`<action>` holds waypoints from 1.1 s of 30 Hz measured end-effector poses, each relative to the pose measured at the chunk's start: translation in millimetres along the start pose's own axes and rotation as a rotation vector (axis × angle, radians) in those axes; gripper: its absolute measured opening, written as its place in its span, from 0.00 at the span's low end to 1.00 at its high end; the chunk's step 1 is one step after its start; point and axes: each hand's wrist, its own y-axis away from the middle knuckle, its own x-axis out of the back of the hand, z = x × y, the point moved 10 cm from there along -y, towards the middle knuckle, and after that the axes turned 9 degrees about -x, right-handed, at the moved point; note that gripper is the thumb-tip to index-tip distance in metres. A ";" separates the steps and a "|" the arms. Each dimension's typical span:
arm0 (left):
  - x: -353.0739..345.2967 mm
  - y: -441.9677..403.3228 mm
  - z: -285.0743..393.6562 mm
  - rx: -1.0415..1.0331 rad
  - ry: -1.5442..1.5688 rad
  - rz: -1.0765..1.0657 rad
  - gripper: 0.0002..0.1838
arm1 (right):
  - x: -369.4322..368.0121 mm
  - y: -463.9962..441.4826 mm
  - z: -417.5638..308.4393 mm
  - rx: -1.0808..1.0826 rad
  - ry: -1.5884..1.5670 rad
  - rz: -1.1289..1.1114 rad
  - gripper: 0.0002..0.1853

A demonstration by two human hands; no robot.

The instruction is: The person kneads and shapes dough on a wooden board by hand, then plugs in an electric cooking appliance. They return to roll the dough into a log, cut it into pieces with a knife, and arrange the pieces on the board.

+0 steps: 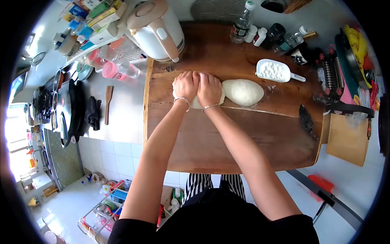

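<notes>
Side by side, my left hand [185, 86] and my right hand [209, 88] press down on a lump of pale dough [196, 104]. The fingers of both are together and curled over its far side. Much of this lump is hidden under my palms; its edges show between my wrists and beside my right hand. A second, smooth oval piece of dough [243, 92] lies just to the right, close against the first. Both pieces rest on a brown wooden board [227, 138].
A white scoop of flour [273, 70] lies at the back right. Behind stand an electric kettle [152, 32], a clear bottle [242, 24] and several small jars. A black slotted tool [307, 122] lies at right; a wooden spatula [108, 105] lies on the left counter.
</notes>
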 end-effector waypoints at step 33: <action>70.7 220.0 95.8 -0.071 -0.430 -0.116 0.37 | 89.6 132.8 14.3 0.492 -0.004 -0.520 0.45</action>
